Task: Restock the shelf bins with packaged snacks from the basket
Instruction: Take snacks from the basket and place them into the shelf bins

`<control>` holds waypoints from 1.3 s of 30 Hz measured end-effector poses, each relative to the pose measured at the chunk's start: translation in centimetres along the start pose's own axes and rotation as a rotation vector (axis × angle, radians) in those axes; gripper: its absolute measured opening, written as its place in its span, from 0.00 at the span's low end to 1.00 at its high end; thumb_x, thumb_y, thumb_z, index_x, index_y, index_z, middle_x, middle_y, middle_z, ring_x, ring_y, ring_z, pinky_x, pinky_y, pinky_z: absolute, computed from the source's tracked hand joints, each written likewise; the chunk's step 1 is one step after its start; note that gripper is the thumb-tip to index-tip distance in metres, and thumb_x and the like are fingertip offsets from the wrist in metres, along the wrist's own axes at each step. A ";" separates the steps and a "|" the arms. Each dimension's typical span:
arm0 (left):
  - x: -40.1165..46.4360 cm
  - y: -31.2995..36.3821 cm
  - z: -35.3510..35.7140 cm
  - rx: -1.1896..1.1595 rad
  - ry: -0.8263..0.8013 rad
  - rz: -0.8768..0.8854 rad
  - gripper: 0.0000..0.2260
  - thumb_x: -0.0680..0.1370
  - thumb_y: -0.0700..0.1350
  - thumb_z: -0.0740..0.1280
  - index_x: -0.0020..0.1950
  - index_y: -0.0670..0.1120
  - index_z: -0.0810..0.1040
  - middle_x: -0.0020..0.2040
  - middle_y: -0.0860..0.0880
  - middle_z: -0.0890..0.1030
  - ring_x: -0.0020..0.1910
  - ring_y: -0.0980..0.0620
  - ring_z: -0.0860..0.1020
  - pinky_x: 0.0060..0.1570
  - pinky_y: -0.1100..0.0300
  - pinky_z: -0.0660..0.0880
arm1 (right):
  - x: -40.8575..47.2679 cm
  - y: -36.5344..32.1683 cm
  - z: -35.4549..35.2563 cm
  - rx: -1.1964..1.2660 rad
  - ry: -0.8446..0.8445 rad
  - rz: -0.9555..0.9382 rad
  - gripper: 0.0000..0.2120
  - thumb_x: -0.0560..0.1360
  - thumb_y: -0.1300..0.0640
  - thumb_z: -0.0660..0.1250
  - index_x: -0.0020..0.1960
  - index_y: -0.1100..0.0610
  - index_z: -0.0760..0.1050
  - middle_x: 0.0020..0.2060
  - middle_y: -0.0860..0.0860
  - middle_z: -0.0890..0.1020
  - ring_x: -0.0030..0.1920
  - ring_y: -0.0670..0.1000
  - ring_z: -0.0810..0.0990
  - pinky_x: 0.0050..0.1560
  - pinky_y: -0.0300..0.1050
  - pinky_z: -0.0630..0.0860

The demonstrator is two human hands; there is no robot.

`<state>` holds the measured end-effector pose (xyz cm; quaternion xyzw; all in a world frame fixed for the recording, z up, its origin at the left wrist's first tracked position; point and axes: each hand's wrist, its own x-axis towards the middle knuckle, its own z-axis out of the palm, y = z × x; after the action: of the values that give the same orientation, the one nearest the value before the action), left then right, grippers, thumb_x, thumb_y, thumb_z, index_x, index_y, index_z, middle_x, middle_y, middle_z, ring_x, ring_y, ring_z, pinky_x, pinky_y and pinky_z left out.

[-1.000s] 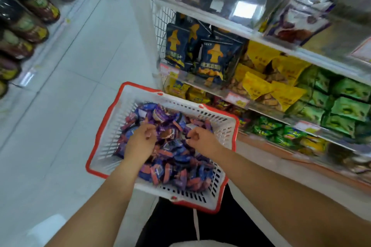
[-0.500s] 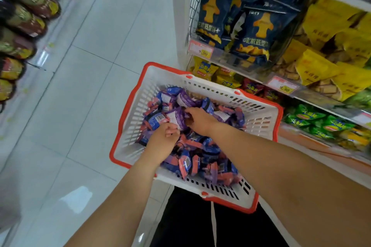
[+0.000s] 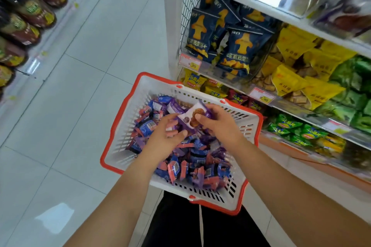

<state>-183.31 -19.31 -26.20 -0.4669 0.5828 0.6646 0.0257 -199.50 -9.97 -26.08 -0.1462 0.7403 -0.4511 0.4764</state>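
White tiled floor beside snack-stocked shelves, basket between

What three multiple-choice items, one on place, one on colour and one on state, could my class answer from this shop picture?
1. Where do the small snack packets lie?
A. in the basket
B. on the floor
C. on the top shelf

2. What colour is the basket rim?
A. green
B. red
C. black

3. What is the right hand doing?
A. hanging idle
B. gripping the basket rim
C. holding a purple packet

Answers:
1 A, the packets are heaped inside its white slotted walls.
2 B, a red band runs round the top.
3 C, its fingers curl round the packet above the heap, while the left hand holds packets beside it.
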 end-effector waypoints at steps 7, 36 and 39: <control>-2.8 8.6 4.5 -0.060 -0.102 0.294 0.19 0.77 0.41 0.71 0.62 0.61 0.75 0.51 0.56 0.84 0.46 0.58 0.82 0.51 0.56 0.79 | -6.5 -5.4 -7.0 -0.198 0.128 -0.150 0.20 0.71 0.44 0.74 0.58 0.37 0.70 0.51 0.43 0.82 0.44 0.44 0.82 0.41 0.42 0.78; 2.1 28.7 18.6 0.579 0.366 1.164 0.23 0.75 0.45 0.71 0.69 0.51 0.73 0.77 0.48 0.62 0.75 0.47 0.62 0.75 0.42 0.53 | -0.9 -21.8 -35.1 -0.088 0.661 -0.394 0.23 0.74 0.69 0.70 0.54 0.48 0.63 0.56 0.63 0.77 0.36 0.55 0.83 0.38 0.49 0.83; 2.4 28.6 18.4 0.672 0.393 1.199 0.25 0.73 0.49 0.69 0.71 0.51 0.71 0.77 0.51 0.63 0.74 0.49 0.65 0.75 0.50 0.47 | 1.1 -22.3 -34.9 -0.115 0.670 -0.375 0.23 0.73 0.70 0.70 0.57 0.50 0.63 0.58 0.61 0.75 0.38 0.54 0.82 0.29 0.37 0.78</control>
<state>-212.04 -15.00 -8.36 -0.1441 0.9061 0.2523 -0.3074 -234.03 -4.57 -3.88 -0.1501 0.8394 -0.5110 0.1083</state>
